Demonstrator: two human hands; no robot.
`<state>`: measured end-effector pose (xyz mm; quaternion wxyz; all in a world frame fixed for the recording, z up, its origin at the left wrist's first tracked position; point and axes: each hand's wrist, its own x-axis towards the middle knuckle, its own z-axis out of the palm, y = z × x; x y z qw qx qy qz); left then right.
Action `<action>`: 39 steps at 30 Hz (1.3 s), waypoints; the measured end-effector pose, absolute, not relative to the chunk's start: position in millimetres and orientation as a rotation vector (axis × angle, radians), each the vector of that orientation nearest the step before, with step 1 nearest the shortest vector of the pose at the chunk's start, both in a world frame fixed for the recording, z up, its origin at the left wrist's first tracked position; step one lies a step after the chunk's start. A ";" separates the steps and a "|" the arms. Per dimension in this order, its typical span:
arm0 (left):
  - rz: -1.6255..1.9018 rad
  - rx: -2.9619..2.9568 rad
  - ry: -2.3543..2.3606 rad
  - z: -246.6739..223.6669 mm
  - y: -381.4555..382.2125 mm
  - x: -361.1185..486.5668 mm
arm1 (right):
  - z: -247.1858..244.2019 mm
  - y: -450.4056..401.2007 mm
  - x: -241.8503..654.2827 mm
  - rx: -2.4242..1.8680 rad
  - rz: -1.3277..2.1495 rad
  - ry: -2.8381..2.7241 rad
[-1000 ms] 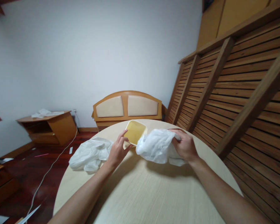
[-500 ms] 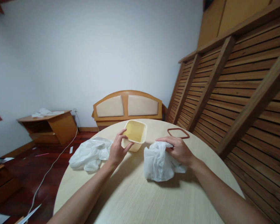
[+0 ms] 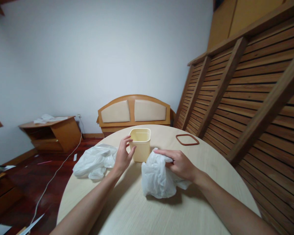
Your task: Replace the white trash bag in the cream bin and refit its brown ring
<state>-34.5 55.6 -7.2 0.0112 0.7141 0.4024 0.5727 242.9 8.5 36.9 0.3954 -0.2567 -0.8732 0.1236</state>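
A pale yellow square bin (image 3: 141, 150) stands upright on the round table (image 3: 147, 215), its opening facing up. My left hand (image 3: 123, 154) is at the bin's left side, thumb and fingers spread, with nothing gripped between them. In my right hand (image 3: 180, 164) is the gathered top of a crumpled white plastic bag (image 3: 158, 179), just in front of the bin and to its right. A second white plastic bag (image 3: 95, 161) lies crumpled left of my left hand. The brown rounded-square ring (image 3: 187, 144) rests flat at the table's back right.
Behind the table is a wooden headboard (image 3: 134, 125) with two cream panels. A slatted wooden frame (image 3: 218, 98) leans along the right side. At left stand a low wooden cabinet (image 3: 54, 133) and a white cable (image 3: 56, 176) on the dark red floor.
The bin has gone from tilted to upright, and my left hand's fingers have loosened from its rim. My right hand has moved left with its bag, closer to the bin.
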 end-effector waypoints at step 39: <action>0.964 2.240 1.332 16.7 -16.2 25.3 | 41.9 20.5 262.2 -0.652 0.044 -2.415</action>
